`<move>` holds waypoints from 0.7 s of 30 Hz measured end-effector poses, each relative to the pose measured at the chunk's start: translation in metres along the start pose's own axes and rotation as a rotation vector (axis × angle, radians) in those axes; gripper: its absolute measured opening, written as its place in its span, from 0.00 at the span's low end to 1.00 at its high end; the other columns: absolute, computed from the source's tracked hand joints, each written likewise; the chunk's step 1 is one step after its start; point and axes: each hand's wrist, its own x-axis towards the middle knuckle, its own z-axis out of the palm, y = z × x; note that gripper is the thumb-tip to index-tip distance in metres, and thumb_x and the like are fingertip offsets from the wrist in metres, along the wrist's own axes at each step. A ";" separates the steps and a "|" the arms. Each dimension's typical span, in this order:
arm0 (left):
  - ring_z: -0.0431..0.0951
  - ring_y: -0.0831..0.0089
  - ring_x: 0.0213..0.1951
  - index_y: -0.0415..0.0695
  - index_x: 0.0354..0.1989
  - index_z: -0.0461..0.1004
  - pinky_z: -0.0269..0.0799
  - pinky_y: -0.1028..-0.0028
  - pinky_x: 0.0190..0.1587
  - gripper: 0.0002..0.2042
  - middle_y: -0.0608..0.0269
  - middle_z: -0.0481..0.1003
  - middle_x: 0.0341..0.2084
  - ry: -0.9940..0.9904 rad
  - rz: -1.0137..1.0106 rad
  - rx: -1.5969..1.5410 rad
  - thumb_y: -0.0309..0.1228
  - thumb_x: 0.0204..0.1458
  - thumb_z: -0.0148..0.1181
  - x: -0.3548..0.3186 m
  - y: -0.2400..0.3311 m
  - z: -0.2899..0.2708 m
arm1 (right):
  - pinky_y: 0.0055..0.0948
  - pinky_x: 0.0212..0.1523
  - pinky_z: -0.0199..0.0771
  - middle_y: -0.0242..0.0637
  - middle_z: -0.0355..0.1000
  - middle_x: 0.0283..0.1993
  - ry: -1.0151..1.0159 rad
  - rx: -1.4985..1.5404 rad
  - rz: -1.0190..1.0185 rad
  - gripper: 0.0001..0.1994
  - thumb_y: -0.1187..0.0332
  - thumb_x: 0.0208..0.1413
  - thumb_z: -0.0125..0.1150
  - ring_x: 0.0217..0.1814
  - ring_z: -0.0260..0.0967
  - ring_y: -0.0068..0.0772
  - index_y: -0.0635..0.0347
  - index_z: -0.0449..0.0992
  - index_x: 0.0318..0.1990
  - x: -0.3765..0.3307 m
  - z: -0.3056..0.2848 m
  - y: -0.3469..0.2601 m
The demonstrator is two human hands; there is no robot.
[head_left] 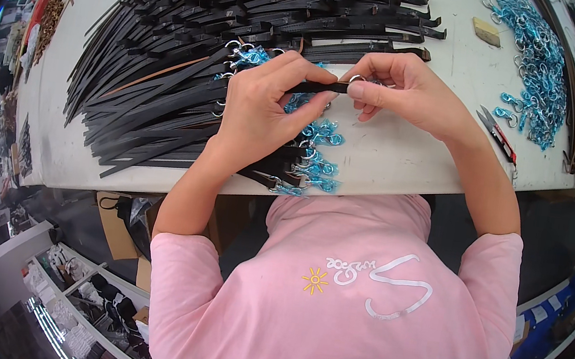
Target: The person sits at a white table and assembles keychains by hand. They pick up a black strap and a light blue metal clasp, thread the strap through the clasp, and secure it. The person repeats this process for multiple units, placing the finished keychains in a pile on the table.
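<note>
My left hand (268, 108) pinches a short black strap (318, 88) between thumb and fingers, holding it level over the table. My right hand (404, 90) grips the strap's right end together with a small metal ring (356, 78). Under my hands lies a bunch of finished black straps with blue clips and metal rings (311, 164), reaching the table's near edge. More ringed blue clips (246, 54) lie just behind my left hand.
A large pile of black straps (252, 8) covers the white table (406, 159) at the back and left. A heap of loose blue clips (535, 63) lies at the right, with thread snips (497, 131) and a tan block (486, 30) nearby.
</note>
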 end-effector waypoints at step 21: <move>0.76 0.73 0.28 0.41 0.40 0.79 0.66 0.76 0.25 0.10 0.63 0.76 0.31 -0.292 0.127 0.005 0.25 0.49 0.68 0.038 0.010 0.041 | 0.19 0.34 0.76 0.31 0.74 0.30 0.143 -0.030 0.111 0.11 0.66 0.62 0.62 0.29 0.72 0.19 0.68 0.77 0.42 -0.045 -0.031 0.009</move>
